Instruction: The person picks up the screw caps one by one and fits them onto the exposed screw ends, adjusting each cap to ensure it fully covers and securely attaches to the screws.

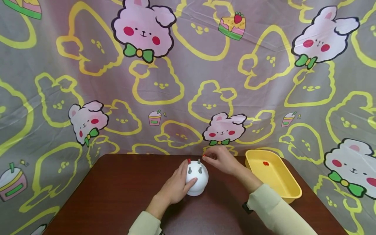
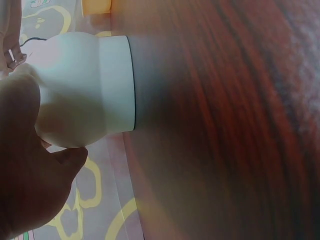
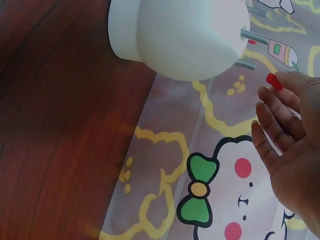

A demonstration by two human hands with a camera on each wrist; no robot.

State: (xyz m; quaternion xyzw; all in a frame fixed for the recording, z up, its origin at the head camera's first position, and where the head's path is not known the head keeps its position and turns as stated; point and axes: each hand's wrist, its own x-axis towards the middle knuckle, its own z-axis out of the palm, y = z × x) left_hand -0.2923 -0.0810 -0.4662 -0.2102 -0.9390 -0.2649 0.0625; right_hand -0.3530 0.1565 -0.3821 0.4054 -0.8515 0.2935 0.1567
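A white rounded body with a flat base stands on the table, several metal threaded posts sticking up from its top. One post at the far left wears a red cap. My left hand grips the body from the left, thumb across its near side; in the left wrist view its fingers curve round the white surface. Between thumb and forefinger my right hand pinches a small red cap. In the right wrist view that cap is apart from the bare posts, its other fingers loosely bent.
To the right stands a yellow plastic bin with a few small red pieces inside. The dark brown wooden table ends at a patterned cloth hanging behind and at both sides.
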